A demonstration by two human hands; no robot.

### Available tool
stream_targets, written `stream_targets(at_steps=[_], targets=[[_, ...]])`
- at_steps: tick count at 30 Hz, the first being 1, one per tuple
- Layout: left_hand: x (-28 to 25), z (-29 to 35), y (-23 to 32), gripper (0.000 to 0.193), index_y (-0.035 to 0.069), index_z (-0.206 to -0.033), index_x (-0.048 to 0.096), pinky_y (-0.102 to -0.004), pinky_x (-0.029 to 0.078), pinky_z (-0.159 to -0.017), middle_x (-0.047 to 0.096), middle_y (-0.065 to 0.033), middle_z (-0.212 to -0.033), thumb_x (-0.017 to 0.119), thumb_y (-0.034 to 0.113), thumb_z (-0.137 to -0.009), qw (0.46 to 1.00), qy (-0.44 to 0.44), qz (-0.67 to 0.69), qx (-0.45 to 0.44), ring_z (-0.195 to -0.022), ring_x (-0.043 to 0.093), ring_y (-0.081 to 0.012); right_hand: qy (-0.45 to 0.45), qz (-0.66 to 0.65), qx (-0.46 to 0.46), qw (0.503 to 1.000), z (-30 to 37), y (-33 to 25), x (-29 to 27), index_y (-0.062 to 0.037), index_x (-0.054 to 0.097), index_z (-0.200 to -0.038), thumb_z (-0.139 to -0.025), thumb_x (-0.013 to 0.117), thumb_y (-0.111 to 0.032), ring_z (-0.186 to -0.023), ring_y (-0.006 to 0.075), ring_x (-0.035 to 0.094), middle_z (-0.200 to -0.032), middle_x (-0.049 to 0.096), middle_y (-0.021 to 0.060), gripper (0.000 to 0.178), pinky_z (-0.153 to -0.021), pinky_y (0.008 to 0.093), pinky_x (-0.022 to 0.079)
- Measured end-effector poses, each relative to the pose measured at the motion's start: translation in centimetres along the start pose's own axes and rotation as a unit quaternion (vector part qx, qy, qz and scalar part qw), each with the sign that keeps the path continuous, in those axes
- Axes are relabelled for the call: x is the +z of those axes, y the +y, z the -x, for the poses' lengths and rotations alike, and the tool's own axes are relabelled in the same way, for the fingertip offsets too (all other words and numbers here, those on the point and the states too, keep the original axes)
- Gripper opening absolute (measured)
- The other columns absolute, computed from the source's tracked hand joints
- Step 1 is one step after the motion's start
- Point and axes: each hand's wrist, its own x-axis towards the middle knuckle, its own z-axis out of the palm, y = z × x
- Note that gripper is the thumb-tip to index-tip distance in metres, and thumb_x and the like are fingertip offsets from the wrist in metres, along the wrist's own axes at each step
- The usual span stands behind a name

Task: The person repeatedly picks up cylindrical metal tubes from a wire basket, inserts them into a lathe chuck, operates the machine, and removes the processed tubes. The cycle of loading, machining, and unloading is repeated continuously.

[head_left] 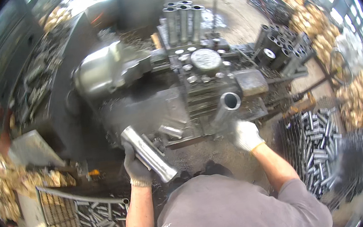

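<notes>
My left hand (137, 166), in a dark glove with a pale cuff, is closed around a shiny metal tube (148, 153). That tube slants from upper left to lower right, in front of the machine. My right hand (246, 135), in a whitish glove, is at the lower end of a second metal tube (227, 107), whose round open end faces up. Its fingers appear closed on that tube, though they are partly blurred. Between the hands, a short metal piece (171, 131) lies on the lathe (196, 107), near the front edge.
The lathe's chuck (99, 71) is at left and its round-topped tool post (205, 59) is in the middle. Several tubes (184, 22) stand behind it, and more tubes (280, 47) at right. Wire baskets of small tubes flank me, left (58, 215) and right (296, 144).
</notes>
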Motion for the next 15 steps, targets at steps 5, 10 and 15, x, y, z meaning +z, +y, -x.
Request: stream_targets(at_steps=[5, 10, 15], targets=[[-4.5, -1.2, 0.5, 0.079, 0.003, -0.132, 0.067, -0.0565, 0.059, -0.091, 0.073, -0.017, -0.117, 0.058, 0.073, -0.099, 0.999, 0.012, 0.051, 0.013, -0.101, 0.071, -0.0361, 0.06, -0.262, -0.161, 0.95, -1.6, -17.1, -1.5, -0.0074, 0.067, -0.124, -0.09, 0.08, -0.025, -0.089, 0.037, 0.076, -0.098, 0.075, 0.0192, 0.041, -0.075, 0.0483, 0.061], [-4.9, -2.3, 2.0, 0.063, 0.0, -0.129, 0.064, -0.0522, 0.063, -0.092, 0.075, -0.0198, -0.113, 0.057, 0.057, -0.104, 0.999, 0.04, 0.034, -0.01, -0.102, 0.075, -0.0372, 0.119, 0.013, -0.171, 0.978, -9.2, -17.5, 3.2, -0.0049, 0.07, -0.108, -0.096, 0.069, -0.029, -0.081, 0.0365, 0.078, -0.091, 0.077, 0.0176, 0.027, -0.065, 0.0487, 0.062], [-4.8, -1.7, 2.8, 0.052, -0.002, -0.131, 0.064, -0.0538, 0.061, -0.095, 0.073, -0.021, -0.118, 0.064, 0.042, -0.101, 0.999, 0.048, 0.015, 0.009, -0.103, 0.074, -0.0369, -0.109, -0.434, 0.005, 0.894, -7.6, -19.9, -7.7, -0.0031, 0.079, -0.108, -0.098, 0.07, -0.046, -0.09, 0.0307, 0.076, -0.096, 0.078, 0.0212, 0.045, -0.088, 0.0397, 0.056]])
